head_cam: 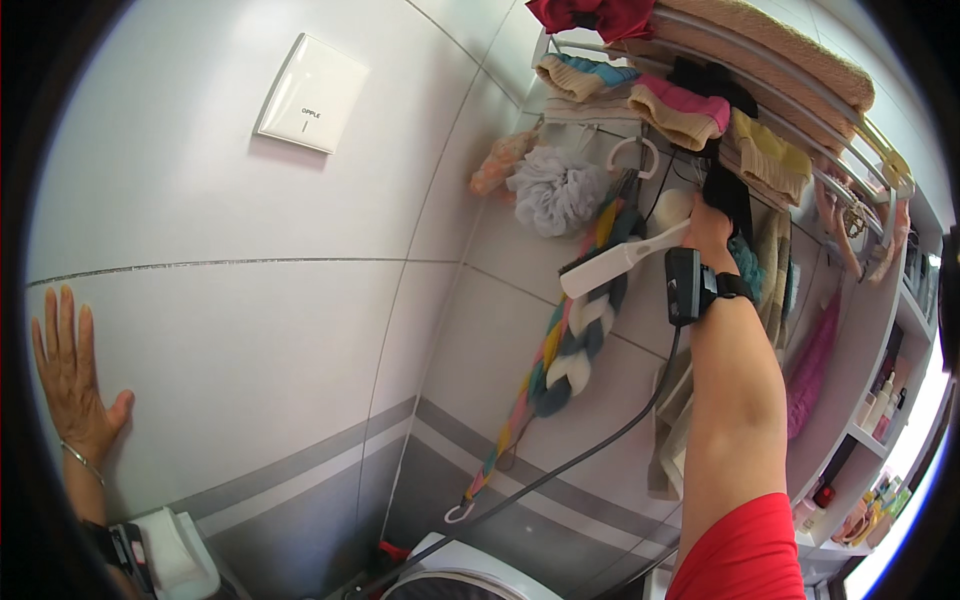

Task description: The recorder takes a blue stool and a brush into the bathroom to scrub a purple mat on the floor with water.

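Note:
My left hand (79,379) lies flat against the white wall tile, its fingers spread and nothing in them. At the upper right, my right hand (709,225) reaches up below the towel rack. It grips the handle of a white brush (619,262) with dark bristles; the brush head points left and slightly down. My fingertips are partly hidden behind black fabric (727,191). Just left of the hand is a white round object (673,210). Behind the brush hang a multicoloured braided strap (551,352) and a thick grey-and-white braid (581,352).
A metal towel rack (757,45) carries a beige towel (795,52) and knitted cuffs. A grey bath puff (559,189) hangs beneath. White shelves (870,439) with bottles stand right. A black cable (570,465) runs from my right wrist device. A white switch (313,94) is on the wall.

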The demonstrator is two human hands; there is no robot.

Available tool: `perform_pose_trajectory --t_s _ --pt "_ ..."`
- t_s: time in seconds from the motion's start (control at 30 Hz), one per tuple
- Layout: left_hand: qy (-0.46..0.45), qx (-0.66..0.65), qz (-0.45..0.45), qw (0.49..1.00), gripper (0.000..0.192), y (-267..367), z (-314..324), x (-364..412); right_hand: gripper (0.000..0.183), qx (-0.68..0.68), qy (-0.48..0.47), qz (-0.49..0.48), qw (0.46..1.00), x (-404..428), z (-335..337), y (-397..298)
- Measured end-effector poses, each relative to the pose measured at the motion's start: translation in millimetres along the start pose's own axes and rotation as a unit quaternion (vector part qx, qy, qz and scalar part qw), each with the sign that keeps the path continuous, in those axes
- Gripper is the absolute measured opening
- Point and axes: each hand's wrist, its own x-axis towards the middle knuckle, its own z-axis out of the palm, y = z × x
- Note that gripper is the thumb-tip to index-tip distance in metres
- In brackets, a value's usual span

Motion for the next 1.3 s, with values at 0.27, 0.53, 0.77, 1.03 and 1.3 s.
perform_pose_trajectory --t_s 0.27,0.53,0.77,1.03,1.3 --pt "0.075 0.036 0.027 0.996 0.069 6 1 9 0.028 -0.101 0.025 -0.068 0.992 26 4 11" --pt "0.075 0.045 0.041 0.995 0.071 2 -8 11 0.028 -0.071 0.018 -0.133 0.988 1 -18 -8" --pt "0.101 0.006 0.054 0.993 0.076 8 -12 16 0.032 0.782 -0.060 0.163 0.598 -55 5 -15" --pt "-0.003 -0.065 -0.008 0.998 0.100 8 -21 12 0.027 0.784 -0.108 0.242 0.562 -137 -43 -49" --pt "-0.087 -0.100 -0.022 0.991 0.094 3 -51 15 0.020 0.793 -0.201 0.247 0.518 -223 -80 -82"
